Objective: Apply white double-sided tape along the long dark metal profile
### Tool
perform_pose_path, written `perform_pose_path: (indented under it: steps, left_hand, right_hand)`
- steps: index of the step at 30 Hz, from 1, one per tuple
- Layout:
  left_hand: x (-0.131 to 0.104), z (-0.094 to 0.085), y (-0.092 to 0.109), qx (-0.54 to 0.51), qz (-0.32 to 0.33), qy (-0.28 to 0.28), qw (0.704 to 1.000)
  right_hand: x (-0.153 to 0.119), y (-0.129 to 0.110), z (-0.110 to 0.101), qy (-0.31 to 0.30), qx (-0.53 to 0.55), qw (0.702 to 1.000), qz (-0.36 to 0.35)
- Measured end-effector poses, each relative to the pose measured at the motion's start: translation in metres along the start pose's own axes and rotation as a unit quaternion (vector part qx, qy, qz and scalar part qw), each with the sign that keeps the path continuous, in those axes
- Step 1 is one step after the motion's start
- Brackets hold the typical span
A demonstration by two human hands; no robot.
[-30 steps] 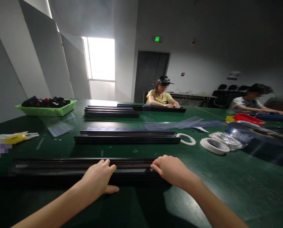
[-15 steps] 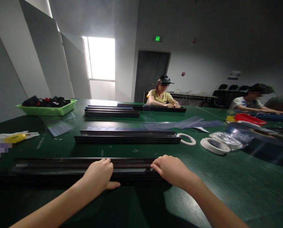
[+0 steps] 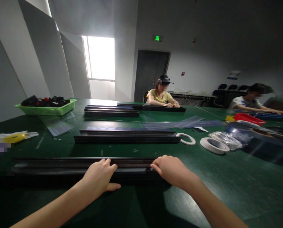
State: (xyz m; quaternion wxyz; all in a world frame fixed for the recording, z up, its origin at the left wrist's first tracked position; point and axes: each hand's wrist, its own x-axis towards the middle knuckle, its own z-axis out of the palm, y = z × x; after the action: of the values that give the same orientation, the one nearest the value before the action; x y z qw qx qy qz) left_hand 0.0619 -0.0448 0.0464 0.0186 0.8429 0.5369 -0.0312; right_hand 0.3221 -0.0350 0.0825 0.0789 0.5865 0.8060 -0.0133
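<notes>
Black grooved rail [image 3: 60,169] runs crosswise, left hand [image 3: 100,175] clasped near mid-length, right hand [image 3: 171,171] clamped at its right end!

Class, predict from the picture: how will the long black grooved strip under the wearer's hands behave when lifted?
The long black grooved strip is likely stiff, as its edges run straight. Its glossy surface may feel slippery. Being long and narrow, it might tip if lifted near one end.

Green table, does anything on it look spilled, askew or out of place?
Nothing looks spilled. Slightly askew, though: the clear strips beyond the middle black rails overlap at uneven angles, while those rails lie roughly parallel.
</notes>
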Motion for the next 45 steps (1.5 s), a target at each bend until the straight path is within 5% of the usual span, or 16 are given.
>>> perform_pose_path:
  steps: [13,35,45]
  left_hand:
    - [0.006,0.010,0.002,-0.107,0.083,0.044,0.990]
    - [-0.008,-0.002,0.004,-0.132,-0.004,0.004,0.991]
    - [-0.009,-0.011,0.003,-0.100,-0.015,-0.021,0.995]
  right_hand:
    - [-0.001,-0.001,-0.005,-0.011,0.018,1.000,0.009]
    - [-0.006,-0.001,-0.016,0.010,0.010,0.998,0.054]
    - [-0.004,0.002,-0.011,-0.025,-0.010,0.998,0.058]
